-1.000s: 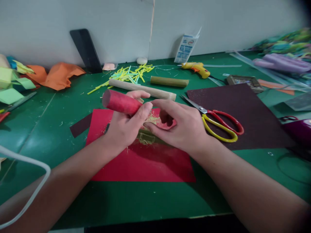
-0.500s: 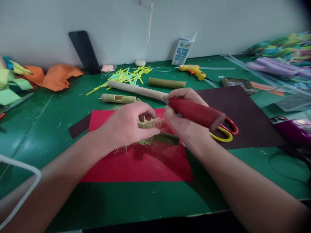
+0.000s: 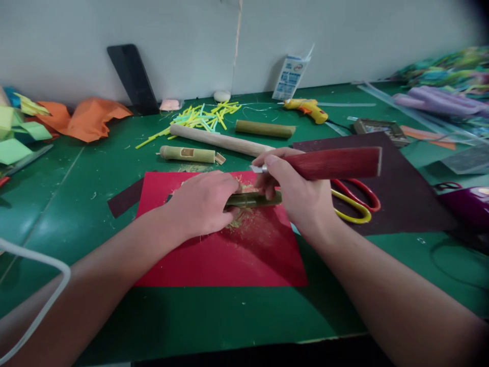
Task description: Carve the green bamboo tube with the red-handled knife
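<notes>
My left hand (image 3: 208,204) is closed around a green bamboo tube (image 3: 254,199) lying over a red sheet (image 3: 229,260). In my right hand (image 3: 301,191) is a carving knife (image 3: 336,163) with a thick red wooden handle; its short metal blade points left, above the tube. The lower fingers of that hand are close to the tube; I cannot tell whether they touch it. Pale shavings (image 3: 242,220) are scattered around the tube on the sheet. Beyond the sheet lies a second bamboo piece (image 3: 191,154) with a rectangular notch, a small chip (image 3: 220,158) beside its end.
A pale wooden rod (image 3: 221,140), another bamboo piece (image 3: 265,128) and cut yellow straws (image 3: 206,117) lie behind. Scissors (image 3: 353,204) rest on a dark sheet (image 3: 405,193) at right. A yellow glue gun (image 3: 307,109), a drink carton (image 3: 291,77) and a phone (image 3: 133,79) stand near the wall.
My left hand has closed on the bamboo tube, which now lies more level. The knife's handle has swung up and right, and its blade shows to the left.
</notes>
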`<state>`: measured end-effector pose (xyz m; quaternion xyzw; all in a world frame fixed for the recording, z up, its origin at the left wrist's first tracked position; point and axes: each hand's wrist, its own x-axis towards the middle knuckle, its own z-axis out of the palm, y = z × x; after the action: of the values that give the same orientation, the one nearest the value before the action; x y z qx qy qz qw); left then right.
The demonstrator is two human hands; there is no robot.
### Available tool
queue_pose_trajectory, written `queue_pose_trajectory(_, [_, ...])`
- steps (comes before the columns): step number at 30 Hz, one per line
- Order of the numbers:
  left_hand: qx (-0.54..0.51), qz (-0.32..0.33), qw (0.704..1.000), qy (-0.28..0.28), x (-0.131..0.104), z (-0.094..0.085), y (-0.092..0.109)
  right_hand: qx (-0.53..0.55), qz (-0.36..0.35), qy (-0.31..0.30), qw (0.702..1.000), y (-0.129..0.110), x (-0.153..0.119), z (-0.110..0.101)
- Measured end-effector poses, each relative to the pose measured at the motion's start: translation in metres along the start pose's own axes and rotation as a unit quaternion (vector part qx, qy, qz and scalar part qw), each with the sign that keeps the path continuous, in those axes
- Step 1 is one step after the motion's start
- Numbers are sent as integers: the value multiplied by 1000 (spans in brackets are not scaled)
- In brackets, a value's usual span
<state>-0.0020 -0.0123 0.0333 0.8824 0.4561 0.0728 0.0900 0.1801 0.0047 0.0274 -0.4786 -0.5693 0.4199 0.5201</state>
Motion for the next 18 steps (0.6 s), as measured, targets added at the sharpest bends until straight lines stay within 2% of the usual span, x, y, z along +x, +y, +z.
queue_pose_trajectory(4, [-42,-19,998,30,2,11,-1,-33,2,-44,998,1,0,-1])
queue_pose_trajectory(9, [-92,-26,993,65,3,23,-4,-51,10,-43,998,7,0,0])
queue_pose_trajectory(14, [-102,-20,991,80,3,26,-8,-62,-4,-39,997,11,3,-2])
queue_pose_trajectory(18, [-107,-10,990,95,3,26,-9,-55,-9,-68,996,12,6,-7])
